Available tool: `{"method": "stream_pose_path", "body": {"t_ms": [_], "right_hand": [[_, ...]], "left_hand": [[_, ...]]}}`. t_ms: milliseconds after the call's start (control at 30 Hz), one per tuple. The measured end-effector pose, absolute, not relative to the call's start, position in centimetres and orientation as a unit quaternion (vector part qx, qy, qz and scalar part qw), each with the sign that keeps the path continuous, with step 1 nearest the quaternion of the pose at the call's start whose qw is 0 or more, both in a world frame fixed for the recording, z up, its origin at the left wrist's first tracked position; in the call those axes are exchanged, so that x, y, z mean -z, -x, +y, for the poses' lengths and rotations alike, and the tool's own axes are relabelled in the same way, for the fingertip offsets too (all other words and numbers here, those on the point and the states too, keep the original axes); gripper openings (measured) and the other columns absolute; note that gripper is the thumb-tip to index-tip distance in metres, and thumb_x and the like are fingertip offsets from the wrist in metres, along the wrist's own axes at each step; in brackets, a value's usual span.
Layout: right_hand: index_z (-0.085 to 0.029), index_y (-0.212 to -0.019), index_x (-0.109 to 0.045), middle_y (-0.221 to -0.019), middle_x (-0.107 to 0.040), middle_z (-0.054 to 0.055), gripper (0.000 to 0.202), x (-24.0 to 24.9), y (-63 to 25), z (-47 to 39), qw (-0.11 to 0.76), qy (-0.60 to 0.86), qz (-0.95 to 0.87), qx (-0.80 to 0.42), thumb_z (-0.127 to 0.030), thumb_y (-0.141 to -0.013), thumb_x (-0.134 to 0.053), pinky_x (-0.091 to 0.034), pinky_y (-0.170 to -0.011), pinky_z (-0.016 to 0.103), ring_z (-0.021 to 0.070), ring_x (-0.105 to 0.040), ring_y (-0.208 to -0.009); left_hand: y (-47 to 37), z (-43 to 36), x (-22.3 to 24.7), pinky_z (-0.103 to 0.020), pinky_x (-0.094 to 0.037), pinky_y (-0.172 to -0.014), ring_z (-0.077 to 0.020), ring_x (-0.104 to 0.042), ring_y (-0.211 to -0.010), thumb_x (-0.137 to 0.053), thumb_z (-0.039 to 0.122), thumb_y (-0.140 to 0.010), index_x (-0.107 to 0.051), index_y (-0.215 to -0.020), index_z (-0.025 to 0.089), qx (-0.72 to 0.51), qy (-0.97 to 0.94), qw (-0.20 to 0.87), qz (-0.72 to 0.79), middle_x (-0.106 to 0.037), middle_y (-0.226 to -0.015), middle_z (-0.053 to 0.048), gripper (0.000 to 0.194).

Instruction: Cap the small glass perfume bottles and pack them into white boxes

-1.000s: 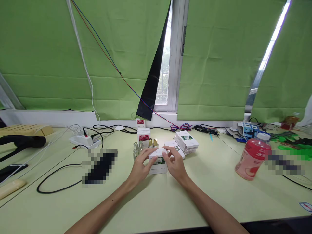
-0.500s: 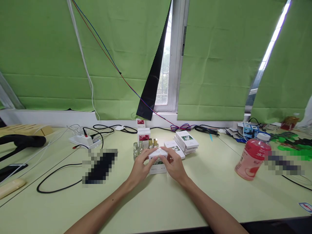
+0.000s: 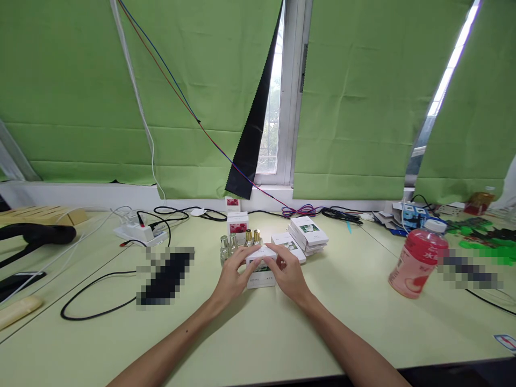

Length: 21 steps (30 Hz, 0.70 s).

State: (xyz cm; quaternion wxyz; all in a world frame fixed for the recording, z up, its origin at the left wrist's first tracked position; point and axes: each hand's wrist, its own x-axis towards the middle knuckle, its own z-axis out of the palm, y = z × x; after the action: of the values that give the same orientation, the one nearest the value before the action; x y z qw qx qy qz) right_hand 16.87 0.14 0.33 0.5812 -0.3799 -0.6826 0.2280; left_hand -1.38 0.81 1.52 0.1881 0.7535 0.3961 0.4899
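A small white carton with a green-and-white picture stands on the table, held from both sides. My left hand is closed on its left side, thumb on the front and fingers over the top. From the right, my right hand grips it the same way. Just behind my left hand stand several small glass bottles with gold or silvery-green caps. Beyond them are white boxes with red flower pictures. Behind my right hand lie a flat white carton and a stack of similar cartons.
A pink drink bottle stands at the right. A blurred dark object and a looped black cable lie at the left, near a white power strip. Bundled cables run along the back below green curtains.
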Motion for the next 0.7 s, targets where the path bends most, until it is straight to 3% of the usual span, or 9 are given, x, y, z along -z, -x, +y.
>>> {"method": "stream_pose_path", "body": {"t_ms": [533,700], "right_hand": [[-0.019,-0.121,-0.07,-0.097,-0.07,0.006,0.036,-0.19,-16.76,0.46,0.585,0.384,-0.678,-0.225,-0.041,-0.094,-0.06,-0.048,-0.06,0.029,0.0137,-0.051,-0.062],[-0.017,-0.127,-0.067,-0.097,-0.069,0.007,0.04,-0.02,-16.9,0.44,0.579,0.397,-0.681,-0.209,-0.04,-0.096,-0.058,-0.048,-0.062,0.03,0.0135,-0.05,-0.062]], "left_hand": [[1.41,1.03,-1.55,-0.037,-0.059,-0.087,-0.0251,-0.067,-0.115,-0.058,0.047,-0.095,-0.07,-0.124,0.027,-0.471,-0.757,0.2,0.405,-0.072,-0.127,-0.006,0.037],[1.36,0.76,-1.89,-0.034,-0.06,-0.077,-0.0228,-0.071,-0.099,-0.062,0.044,-0.092,-0.071,-0.121,0.024,-0.481,-0.767,0.149,0.398,-0.075,-0.118,-0.007,0.036]]}}
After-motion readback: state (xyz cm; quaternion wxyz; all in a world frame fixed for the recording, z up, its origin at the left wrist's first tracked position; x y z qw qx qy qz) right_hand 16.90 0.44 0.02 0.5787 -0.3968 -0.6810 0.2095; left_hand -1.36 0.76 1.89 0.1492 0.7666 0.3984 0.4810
